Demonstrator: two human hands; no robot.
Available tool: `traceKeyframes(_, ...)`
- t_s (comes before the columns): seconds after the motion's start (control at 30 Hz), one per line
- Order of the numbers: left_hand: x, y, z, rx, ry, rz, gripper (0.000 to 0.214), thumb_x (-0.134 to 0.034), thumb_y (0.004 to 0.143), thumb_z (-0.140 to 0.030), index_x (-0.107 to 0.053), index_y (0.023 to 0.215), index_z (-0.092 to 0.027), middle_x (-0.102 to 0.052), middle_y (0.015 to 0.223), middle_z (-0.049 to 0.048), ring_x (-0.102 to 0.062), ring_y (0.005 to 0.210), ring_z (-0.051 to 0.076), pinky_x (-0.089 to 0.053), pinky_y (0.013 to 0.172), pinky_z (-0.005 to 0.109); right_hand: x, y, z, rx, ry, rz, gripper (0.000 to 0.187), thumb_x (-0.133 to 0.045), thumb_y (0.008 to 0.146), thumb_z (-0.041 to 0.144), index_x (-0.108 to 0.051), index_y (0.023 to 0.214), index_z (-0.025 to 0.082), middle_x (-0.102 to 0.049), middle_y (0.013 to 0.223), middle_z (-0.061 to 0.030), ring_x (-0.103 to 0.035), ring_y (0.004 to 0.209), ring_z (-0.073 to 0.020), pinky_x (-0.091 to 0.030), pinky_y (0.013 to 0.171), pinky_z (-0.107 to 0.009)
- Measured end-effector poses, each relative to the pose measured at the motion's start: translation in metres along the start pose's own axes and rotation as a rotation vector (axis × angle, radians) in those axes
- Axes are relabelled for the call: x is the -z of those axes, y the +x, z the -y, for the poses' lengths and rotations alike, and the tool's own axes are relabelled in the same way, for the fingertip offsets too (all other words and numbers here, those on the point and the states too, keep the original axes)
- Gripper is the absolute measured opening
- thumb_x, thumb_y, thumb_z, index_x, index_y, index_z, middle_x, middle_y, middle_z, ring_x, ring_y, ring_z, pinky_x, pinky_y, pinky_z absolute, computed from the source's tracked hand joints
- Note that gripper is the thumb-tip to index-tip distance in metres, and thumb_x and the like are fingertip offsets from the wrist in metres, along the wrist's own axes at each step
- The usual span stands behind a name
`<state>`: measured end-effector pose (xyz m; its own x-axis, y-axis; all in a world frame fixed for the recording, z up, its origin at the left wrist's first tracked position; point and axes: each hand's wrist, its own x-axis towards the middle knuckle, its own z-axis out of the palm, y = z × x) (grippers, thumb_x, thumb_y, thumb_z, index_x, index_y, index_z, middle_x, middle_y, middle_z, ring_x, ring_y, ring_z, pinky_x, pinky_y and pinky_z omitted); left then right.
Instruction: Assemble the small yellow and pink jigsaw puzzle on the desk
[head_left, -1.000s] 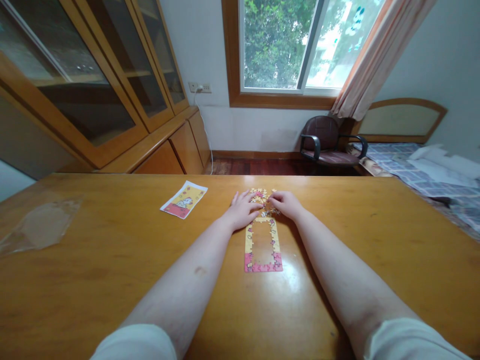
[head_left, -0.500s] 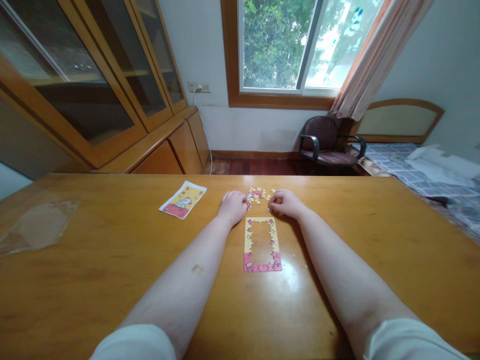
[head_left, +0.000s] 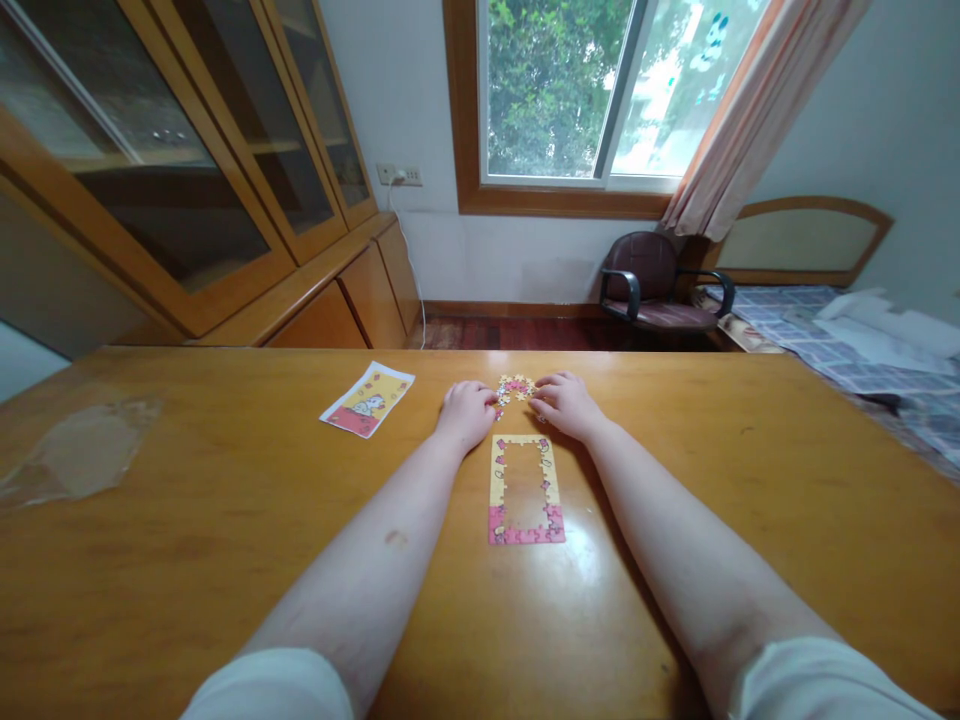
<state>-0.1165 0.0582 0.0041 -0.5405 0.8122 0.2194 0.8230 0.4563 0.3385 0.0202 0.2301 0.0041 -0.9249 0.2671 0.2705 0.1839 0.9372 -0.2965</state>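
A yellow and pink jigsaw frame (head_left: 525, 488), with only its border joined and its middle bare, lies on the wooden table (head_left: 225, 520) in front of me. Beyond its far end sits a small heap of loose puzzle pieces (head_left: 514, 387). My left hand (head_left: 466, 412) rests curled into a loose fist at the heap's left side. My right hand (head_left: 564, 403) lies at the heap's right side with its fingers bent, fingertips touching the pieces. I cannot make out a piece held in either hand.
A picture card (head_left: 367, 399) in the same yellow and pink lies to the left of my hands. A clear plastic bag (head_left: 75, 450) lies at the table's far left. Behind the table are a cabinet with glass doors (head_left: 187, 150), an office chair (head_left: 660, 285) and a bed (head_left: 847, 340).
Both hands have pushed the loose pieces away from the frame's top end into a tighter heap farther back. My left hand's fingers went from stretched out to curled.
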Motion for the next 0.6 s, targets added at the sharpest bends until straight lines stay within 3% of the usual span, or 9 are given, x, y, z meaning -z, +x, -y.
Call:
traceKeyframes(0.23,-0.007,-0.001,0.001,-0.141,-0.062,0.026,0.027,-0.052,0.083,-0.023,-0.073,0.099,-0.029,-0.066,0.114,0.0024,-0.05,0.116,0.024,-0.034,0.107,0.042,-0.008,0.001,0.008,0.091,0.016,0.08,0.03,-0.06,0.086,0.04,-0.069,0.112,0.028,-0.058,0.13,-0.0073,-0.046,0.119,-0.0284,-0.032,0.103,-0.049)
traceKeyframes(0.47,-0.004,-0.002,-0.001,-0.162,-0.046,0.025,0.037,-0.052,0.082,-0.021,-0.068,0.114,-0.027,-0.064,0.118,0.0044,-0.051,0.115,0.023,-0.036,0.105,0.041,-0.011,0.0,0.006,0.08,0.009,0.121,0.039,-0.063,0.084,0.044,-0.065,0.121,0.031,-0.05,0.14,-0.0072,-0.039,0.128,-0.0311,-0.026,0.108,-0.053)
traceKeyframes(0.6,-0.002,-0.003,-0.002,-0.169,-0.016,0.042,0.033,-0.051,0.083,-0.022,-0.072,0.107,-0.03,-0.064,0.12,0.0025,-0.048,0.12,0.024,-0.033,0.108,0.044,-0.012,0.0,0.007,0.074,0.018,0.129,0.036,-0.063,0.084,0.045,-0.067,0.118,0.033,-0.051,0.139,-0.0054,-0.038,0.13,-0.0316,-0.023,0.109,-0.054)
